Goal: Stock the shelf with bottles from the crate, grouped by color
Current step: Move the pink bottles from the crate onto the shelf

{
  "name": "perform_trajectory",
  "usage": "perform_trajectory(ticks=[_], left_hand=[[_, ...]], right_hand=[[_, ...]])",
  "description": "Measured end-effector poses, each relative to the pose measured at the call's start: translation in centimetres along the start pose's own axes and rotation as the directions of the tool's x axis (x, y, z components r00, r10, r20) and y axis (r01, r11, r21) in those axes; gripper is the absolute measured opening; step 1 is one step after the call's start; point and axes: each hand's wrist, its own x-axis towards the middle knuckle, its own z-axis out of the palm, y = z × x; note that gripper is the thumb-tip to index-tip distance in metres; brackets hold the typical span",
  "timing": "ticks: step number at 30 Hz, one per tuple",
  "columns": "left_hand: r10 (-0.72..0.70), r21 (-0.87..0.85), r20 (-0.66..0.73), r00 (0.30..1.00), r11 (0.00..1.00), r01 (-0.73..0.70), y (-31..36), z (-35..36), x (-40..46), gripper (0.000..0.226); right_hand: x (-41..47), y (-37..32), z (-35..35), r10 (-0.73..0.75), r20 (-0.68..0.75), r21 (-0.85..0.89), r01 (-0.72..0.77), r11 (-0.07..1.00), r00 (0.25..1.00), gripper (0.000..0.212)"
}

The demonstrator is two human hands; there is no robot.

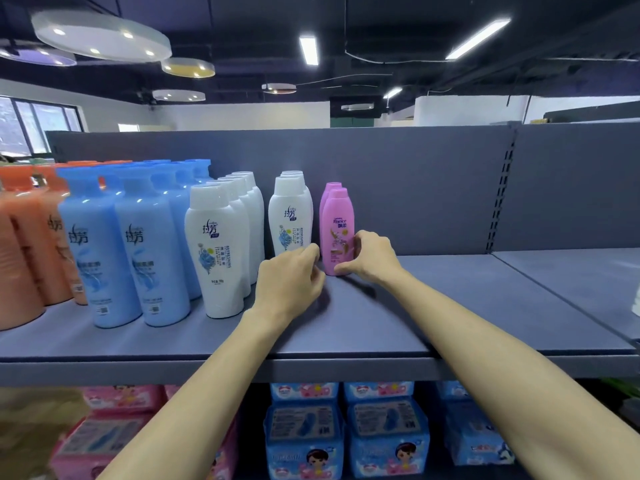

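On the grey shelf (pixel 450 306) stand rows of bottles by color: orange bottles (pixel 31 237) at far left, then blue bottles (pixel 121 244), two rows of white bottles (pixel 221 244), and a short row of pink bottles (pixel 337 220). My right hand (pixel 370 254) holds the front pink bottle low down, thumb and fingers curled round its right side. My left hand (pixel 294 275) is just left of that bottle, fingers curled, its fingertips beside the pink bottle's base and in front of the second white row (pixel 291 216). The crate is out of view.
The shelf's right part is bare up to a slotted upright (pixel 500 202), with another shelf bay (pixel 571 271) beyond. The lower shelf holds pink packs (pixel 114 427) and blue packs (pixel 346 431). A back panel (pixel 398 174) closes off the shelf behind the bottles.
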Motion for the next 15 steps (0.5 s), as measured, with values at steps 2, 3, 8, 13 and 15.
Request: perform_trajectory(ticks=[2,3,8,13,15], left_hand=[[-0.008,0.012,-0.044,0.999,1.000,0.008,-0.2,0.4,0.3,0.011],[-0.005,0.018,-0.053,0.999,1.000,0.006,-0.3,0.5,0.3,0.011],[0.005,0.020,-0.038,0.999,1.000,-0.005,-0.7,1.2,0.4,0.013],[-0.008,0.006,-0.021,1.000,1.000,0.008,-1.0,1.4,0.4,0.014],[-0.004,0.009,-0.020,1.000,1.000,0.004,-1.0,1.5,0.4,0.013]], right_hand=[[0.8,0.2,0.3,0.003,-0.004,-0.007,-0.003,1.000,1.000,0.045],[1.1,0.2,0.4,0.005,-0.007,-0.010,-0.005,1.000,1.000,0.045],[2.3,0.4,1.2,0.026,-0.032,-0.016,-0.027,1.000,0.999,0.049],[2.8,0.5,1.4,0.052,-0.034,0.013,-0.051,0.999,0.998,0.043],[2.8,0.5,1.5,0.060,-0.035,0.021,-0.059,0.998,0.998,0.041]])
